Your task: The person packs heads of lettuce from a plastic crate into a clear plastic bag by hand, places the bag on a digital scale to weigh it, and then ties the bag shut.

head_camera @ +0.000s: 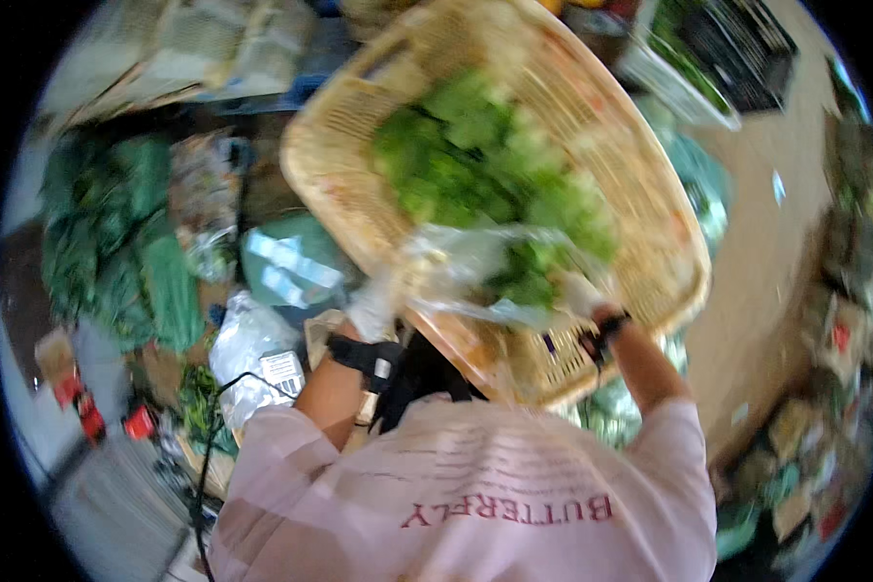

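A large yellow plastic basket (629,167) with slotted sides stands tilted in front of me. Leafy green vegetables (480,153), blurred, lie in its middle. Over the basket's near side a clear plastic bag (465,262) is spread, with some green leaves in or behind it. My left hand (378,302), in a white glove, grips the bag's left edge near the basket's rim. At the bag's right end my white-gloved right hand (580,295) holds leaves against the plastic; blur hides its fingertips.
Green sacks (116,233) lie at the left beside a silvery plastic bag (251,356). A green bundle with pale tape (291,262) sits left of the basket. White crate (687,87) and black crate (746,51) stand at the upper right. More produce bags (793,451) line the right side.
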The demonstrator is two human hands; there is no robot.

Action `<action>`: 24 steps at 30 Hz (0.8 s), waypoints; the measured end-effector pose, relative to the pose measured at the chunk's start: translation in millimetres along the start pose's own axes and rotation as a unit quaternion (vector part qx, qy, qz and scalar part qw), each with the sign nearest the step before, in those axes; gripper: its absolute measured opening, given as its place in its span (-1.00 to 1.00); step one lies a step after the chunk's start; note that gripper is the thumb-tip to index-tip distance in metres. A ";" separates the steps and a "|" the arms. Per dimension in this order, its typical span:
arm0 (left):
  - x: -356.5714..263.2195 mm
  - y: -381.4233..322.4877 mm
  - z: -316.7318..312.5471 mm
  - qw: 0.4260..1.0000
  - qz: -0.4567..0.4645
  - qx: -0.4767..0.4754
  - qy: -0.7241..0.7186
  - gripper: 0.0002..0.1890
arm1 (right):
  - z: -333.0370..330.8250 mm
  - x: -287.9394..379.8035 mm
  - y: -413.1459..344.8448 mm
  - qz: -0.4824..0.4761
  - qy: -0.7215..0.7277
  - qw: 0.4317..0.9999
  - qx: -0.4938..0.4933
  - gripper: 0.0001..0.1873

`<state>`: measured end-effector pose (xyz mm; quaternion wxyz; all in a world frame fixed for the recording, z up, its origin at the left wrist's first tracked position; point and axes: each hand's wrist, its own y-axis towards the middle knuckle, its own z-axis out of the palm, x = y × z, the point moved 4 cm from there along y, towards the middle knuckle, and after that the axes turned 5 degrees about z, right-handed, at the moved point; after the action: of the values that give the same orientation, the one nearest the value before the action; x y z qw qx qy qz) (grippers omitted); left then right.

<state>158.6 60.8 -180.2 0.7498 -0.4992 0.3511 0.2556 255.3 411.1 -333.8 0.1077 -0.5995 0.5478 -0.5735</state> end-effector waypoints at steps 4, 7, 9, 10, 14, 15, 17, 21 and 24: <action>-22.2 18.5 42.8 0.990 0.114 0.085 -0.011 -0.66 | 5.8 -30.9 16.8 0.189 0.238 0.921 -0.244 -0.34; -13.6 20.6 43.3 0.990 0.027 0.043 0.133 -0.62 | 31.4 -39.9 46.0 0.039 0.392 0.876 -0.278 0.00; -8.2 24.1 50.1 0.991 0.117 0.053 -0.028 -0.60 | 44.8 -64.5 67.2 0.036 0.357 0.879 -0.314 -0.04; -1.7 22.9 44.8 0.996 0.074 0.040 -0.031 -0.60 | 36.8 -43.5 64.1 0.092 0.245 0.919 -0.295 -0.08; -3.6 24.4 48.9 0.989 -0.005 0.007 -0.148 -0.62 | 5.3 -2.0 40.1 0.148 0.075 0.952 -0.257 -0.22; -4.2 24.4 52.2 0.979 -0.002 -0.007 -0.201 -0.63 | 4.0 -2.8 39.5 0.118 0.108 0.954 -0.253 -0.25; -3.9 28.7 44.2 0.969 -0.027 -0.031 -0.245 -0.65 | 2.9 -3.5 31.6 0.077 0.089 0.947 -0.300 -0.23; -7.7 41.1 35.5 0.954 -0.066 -0.101 -0.273 -0.69 | 9.9 6.7 8.9 0.004 0.251 0.927 -0.278 -0.23; -1.9 41.7 53.4 0.949 -0.051 -0.050 -0.307 -0.61 | -6.3 52.2 -20.1 -0.032 -0.109 0.961 -0.252 -0.24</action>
<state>141.3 125.8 -188.8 0.8074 -0.4511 0.0649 0.3748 247.4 381.0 -286.8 -0.0059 -0.6833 0.6400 -0.3515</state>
